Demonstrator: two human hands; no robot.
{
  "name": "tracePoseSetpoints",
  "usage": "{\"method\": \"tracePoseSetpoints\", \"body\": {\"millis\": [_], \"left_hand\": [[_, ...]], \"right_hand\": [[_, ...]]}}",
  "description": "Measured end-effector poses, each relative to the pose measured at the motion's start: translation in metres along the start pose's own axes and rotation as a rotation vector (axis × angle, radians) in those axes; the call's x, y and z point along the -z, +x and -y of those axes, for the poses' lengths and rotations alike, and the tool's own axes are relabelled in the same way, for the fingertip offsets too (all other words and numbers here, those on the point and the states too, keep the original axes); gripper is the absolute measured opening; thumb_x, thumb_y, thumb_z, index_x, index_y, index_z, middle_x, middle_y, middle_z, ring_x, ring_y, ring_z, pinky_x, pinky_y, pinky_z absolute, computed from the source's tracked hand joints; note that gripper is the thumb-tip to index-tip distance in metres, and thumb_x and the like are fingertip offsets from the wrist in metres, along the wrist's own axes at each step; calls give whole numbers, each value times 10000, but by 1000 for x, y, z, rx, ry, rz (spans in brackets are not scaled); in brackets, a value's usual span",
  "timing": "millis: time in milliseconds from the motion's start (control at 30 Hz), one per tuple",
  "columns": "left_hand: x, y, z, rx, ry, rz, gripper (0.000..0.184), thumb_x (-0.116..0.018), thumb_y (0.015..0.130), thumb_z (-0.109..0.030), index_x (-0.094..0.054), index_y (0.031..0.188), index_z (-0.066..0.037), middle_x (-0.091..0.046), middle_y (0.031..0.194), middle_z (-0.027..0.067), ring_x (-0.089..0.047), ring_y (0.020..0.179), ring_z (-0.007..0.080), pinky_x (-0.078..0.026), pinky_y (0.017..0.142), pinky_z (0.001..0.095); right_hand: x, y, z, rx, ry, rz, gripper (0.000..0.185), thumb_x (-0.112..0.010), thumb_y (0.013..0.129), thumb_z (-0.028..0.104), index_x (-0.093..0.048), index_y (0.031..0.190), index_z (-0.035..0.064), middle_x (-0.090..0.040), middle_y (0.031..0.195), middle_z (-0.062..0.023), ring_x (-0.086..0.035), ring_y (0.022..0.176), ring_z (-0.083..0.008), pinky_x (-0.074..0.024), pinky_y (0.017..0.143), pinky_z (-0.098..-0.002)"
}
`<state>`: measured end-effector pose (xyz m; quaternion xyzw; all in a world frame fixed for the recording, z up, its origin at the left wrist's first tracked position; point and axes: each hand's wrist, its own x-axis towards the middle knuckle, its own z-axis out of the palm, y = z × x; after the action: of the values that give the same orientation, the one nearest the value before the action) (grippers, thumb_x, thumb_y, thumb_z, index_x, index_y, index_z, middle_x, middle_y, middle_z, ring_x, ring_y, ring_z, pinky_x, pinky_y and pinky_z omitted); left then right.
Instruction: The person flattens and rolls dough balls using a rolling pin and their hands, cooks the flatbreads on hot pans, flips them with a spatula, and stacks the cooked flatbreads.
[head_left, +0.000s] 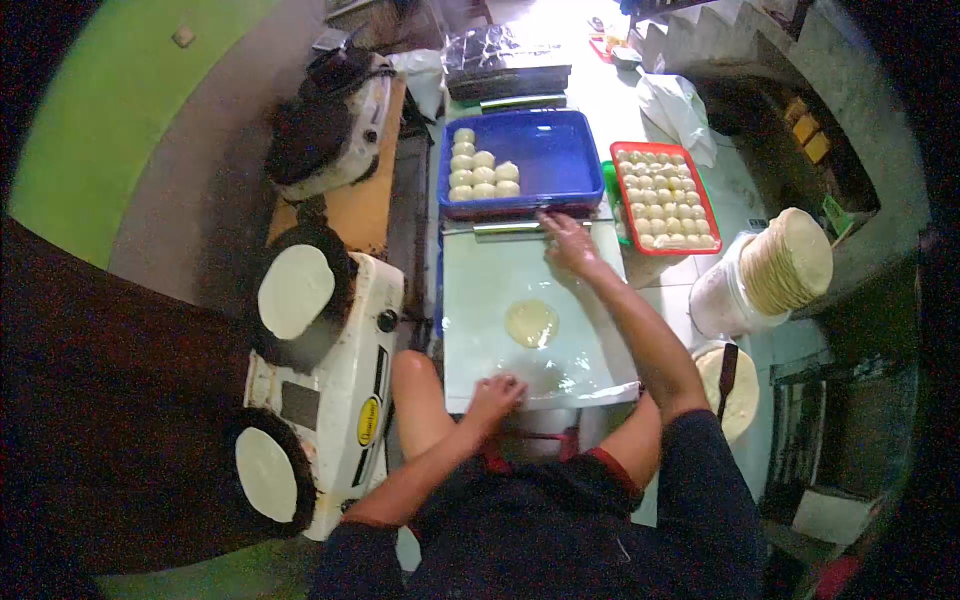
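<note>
White board under flattened dough, both hands loosely open, holding nothing.

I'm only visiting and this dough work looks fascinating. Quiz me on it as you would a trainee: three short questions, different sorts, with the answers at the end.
1. True or false: the right hand is nearer to the blue tray than the left hand is.

2. Which holds more dough balls?
A. The blue tray
B. The red tray
C. Both the same

3. How many black pans on the white stove bear a flat round of dough?

Key: 1. True. 2. B. 3. Two.
</note>
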<state>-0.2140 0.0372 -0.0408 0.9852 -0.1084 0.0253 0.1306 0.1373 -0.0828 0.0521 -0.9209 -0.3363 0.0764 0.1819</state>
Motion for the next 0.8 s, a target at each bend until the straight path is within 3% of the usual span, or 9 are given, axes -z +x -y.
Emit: {"method": "tracePoseSetpoints", "body": {"millis": [67, 133, 267, 433, 567, 667, 700, 733, 800], "left_hand": [[6, 13, -12, -19, -105, 98, 274, -577, 877, -152, -586, 1149, -126, -602, 1104, 76, -588, 1069, 287, -476, 829, 453], [10, 15, -16, -14, -229, 91, 214, -571, 831, -80, -597, 1043, -83, -623, 1028, 99, -604, 1021, 317, -497, 810, 453], [8, 13, -31, 88, -270, 24, 191, -602, 776, -53, -617, 966, -61, -625, 953, 146, -616, 942, 353, -513, 786, 465], [15, 11, -31, 90, -328, -16, 128, -620, 744, -80, -622, 871, -60, -614, 899, 189, -616, 876, 400, -506, 740, 495], [34, 14, -35, 104, -339, 30, 139, -591, 730, -10, -611, 865, -39, -620, 896, 179, -604, 919, 386, -498, 777, 498], [13, 6, -28, 99, -346, 37, 186, -564, 723, 37, -623, 886, -31, -621, 906, 179, -595, 949, 381, -492, 803, 497], [5, 11, -28, 100, -353, 14, 201, -555, 724, 46, -629, 893, -32, -621, 908, 180, -594, 948, 383, -491, 800, 497], [8, 17, -28, 121, -364, 10, 207, -555, 719, 49, -634, 894, -31, -622, 910, 182, -594, 950, 384, -491, 800, 497], [13, 11, -31, 167, -389, 40, 221, -556, 711, 54, -642, 896, -30, -625, 915, 186, -594, 953, 386, -492, 799, 496]], "right_hand": [[-40, 27, 27, 67, -281, -87, 800, -702, 860, 234, -307, 1556, 254, -445, 1444, -238, -426, 1360, -389, -284, 1140, -588], [-42, 17, 50, 13, -112, -69, 707, -673, 880, 245, -381, 1522, 282, -480, 1436, -245, -444, 1345, -393, -294, 1128, -586], [-55, -84, 88, 152, -124, -75, 641, -707, 864, 291, -467, 1458, 286, -601, 1140, -159, -574, 1084, -355, -380, 992, -528], [-75, -157, 113, 198, -251, -401, 588, -687, 873, 236, -493, 1423, 307, -547, 1146, -116, -515, 1108, -285, -351, 964, -505], [-72, -93, 106, 24, -151, -298, 664, -678, 880, 299, -399, 1482, 322, -514, 1282, -141, -481, 1217, -340, -314, 1051, -621], [-96, -138, 112, 35, -203, -318, 662, -678, 881, 289, -404, 1481, 346, -515, 1293, -143, -482, 1224, -341, -314, 1047, -639], [-101, -154, 116, 73, -266, -367, 598, -709, 868, 302, -493, 1425, 321, -521, 1237, -120, -485, 1196, -307, -316, 1029, -587], [-87, -167, 121, 69, -132, -172, 606, -688, 886, 307, -469, 1451, 322, -515, 1246, -128, -479, 1214, -310, -303, 1048, -582], [-92, -141, 118, 21, -241, -296, 573, -643, 921, 307, -458, 1463, 322, -515, 1254, -145, -469, 1226, -322, -298, 1059, -588]]}}
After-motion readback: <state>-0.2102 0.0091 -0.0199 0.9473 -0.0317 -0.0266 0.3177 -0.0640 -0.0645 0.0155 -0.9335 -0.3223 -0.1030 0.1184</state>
